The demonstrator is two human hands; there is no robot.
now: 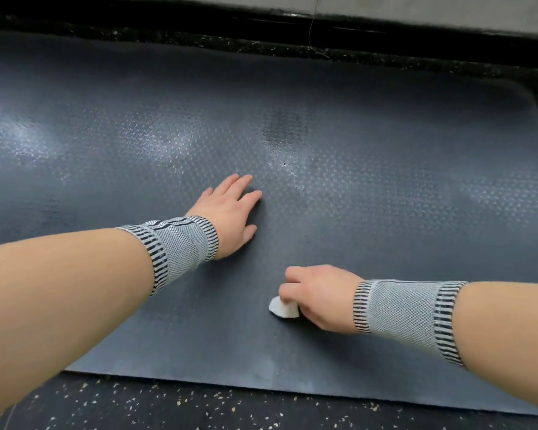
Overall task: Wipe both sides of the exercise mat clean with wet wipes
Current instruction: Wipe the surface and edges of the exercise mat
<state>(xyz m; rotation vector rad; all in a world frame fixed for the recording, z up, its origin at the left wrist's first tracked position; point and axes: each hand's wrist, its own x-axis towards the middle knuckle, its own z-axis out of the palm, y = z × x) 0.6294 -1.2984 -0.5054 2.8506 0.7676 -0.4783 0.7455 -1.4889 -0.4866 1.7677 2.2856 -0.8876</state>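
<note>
While lying flat: big dark grey bumpy rubber exercise mat point(354, 135) is covering the black speckled floor point(168, 405).
Left hand point(230, 212): is pressing the mat, fingers straight and spread.
Right hand point(317, 296): is squeezing a small bunched white wet wipe point(283, 308) onto the mat's near part.
Wrists: are wearing grey striped knit bands point(180, 243).

dark grey textured mat point(354, 144), white wipe point(284, 308)
</note>
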